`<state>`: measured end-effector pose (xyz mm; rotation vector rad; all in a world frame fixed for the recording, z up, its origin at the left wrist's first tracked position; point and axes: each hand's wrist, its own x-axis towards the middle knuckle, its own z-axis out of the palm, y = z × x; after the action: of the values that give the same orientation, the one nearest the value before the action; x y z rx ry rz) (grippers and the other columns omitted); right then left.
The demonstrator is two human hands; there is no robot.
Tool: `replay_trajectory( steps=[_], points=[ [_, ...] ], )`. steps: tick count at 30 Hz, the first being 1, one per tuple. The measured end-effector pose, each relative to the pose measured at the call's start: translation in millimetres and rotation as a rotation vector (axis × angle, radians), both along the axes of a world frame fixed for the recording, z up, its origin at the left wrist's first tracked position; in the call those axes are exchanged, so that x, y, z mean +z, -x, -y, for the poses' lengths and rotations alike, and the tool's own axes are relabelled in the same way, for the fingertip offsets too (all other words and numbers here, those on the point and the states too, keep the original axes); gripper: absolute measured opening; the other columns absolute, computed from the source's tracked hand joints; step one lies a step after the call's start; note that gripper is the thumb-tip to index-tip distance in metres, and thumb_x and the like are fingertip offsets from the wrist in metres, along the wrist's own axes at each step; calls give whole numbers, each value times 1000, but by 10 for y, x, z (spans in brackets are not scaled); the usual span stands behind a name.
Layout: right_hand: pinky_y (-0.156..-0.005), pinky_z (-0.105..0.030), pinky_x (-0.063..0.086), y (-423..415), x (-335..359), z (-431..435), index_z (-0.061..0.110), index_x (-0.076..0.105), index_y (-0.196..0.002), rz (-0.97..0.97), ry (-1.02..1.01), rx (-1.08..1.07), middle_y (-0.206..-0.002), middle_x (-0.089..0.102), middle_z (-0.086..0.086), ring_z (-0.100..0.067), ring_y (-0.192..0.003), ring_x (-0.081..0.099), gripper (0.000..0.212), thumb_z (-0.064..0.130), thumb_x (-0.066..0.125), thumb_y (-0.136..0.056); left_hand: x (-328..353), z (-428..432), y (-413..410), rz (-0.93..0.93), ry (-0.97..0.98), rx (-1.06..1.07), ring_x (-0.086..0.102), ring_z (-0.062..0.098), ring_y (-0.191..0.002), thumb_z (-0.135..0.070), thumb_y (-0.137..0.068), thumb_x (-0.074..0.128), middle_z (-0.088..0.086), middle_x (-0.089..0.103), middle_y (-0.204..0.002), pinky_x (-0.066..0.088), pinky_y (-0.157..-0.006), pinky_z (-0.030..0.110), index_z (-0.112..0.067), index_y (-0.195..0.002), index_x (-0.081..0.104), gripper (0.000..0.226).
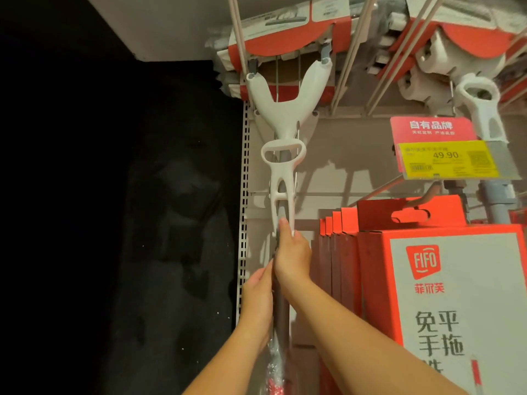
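A mop with a grey pole [281, 312] and a white Y-shaped plastic yoke [281, 109] hangs upright against the shelf back, its head in red and white packaging [273, 38] at the top. My right hand [291, 259] grips the pole at the lower end of the white squeeze handle [281, 178], thumb pointing up. My left hand [258, 297] holds the pole just below, from the left side. Clear plastic wrap [275, 363] covers the pole's lower part.
Red and white boxed mops [445, 295] hang in a row to the right. A pink and yellow price tag [445, 148] reads 49.90. More mop heads [456, 52] hang above right. A perforated shelf upright [243, 195] borders a dark wall on the left.
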<state>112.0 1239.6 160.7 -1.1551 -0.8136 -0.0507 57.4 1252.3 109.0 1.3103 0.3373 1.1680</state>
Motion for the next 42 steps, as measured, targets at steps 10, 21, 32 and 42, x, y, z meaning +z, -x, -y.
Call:
replay_trajectory(
  steps=[10,21,32,42],
  points=[
    [-74,-42,49,-157,55,-252,15,58,-71,-41,-8,57,-71,57,-5,-22,-71,55,46,53,44,-95,114,-210,-60,-59,38,-32,65,22,-73,-34,-94,57,12,70,-83,54,-68,34,-8,-99,68,29],
    [-87,-46,53,-432,64,-443,16,68,-80,-156,49,160,-84,70,-12,-32,-88,68,41,47,46,-96,84,-424,-325,-138,-20,-16,69,19,-72,-36,-96,53,4,72,-74,57,-72,34,-10,-95,67,29],
    [-87,-39,48,-503,23,-423,15,61,-97,-107,139,128,-93,65,-6,-27,-94,62,41,48,37,-99,-46,-435,-356,-92,133,-78,68,22,-90,-26,-99,50,10,72,-96,52,-68,27,-17,-95,67,19],
    [-78,-33,41,-250,-180,-125,5,51,-126,18,441,-57,-118,59,-17,-34,-104,57,36,22,31,-101,-13,-246,96,-474,-166,218,59,24,-87,-30,-93,54,6,62,-93,46,-72,31,-19,-92,63,14]
  ],
)
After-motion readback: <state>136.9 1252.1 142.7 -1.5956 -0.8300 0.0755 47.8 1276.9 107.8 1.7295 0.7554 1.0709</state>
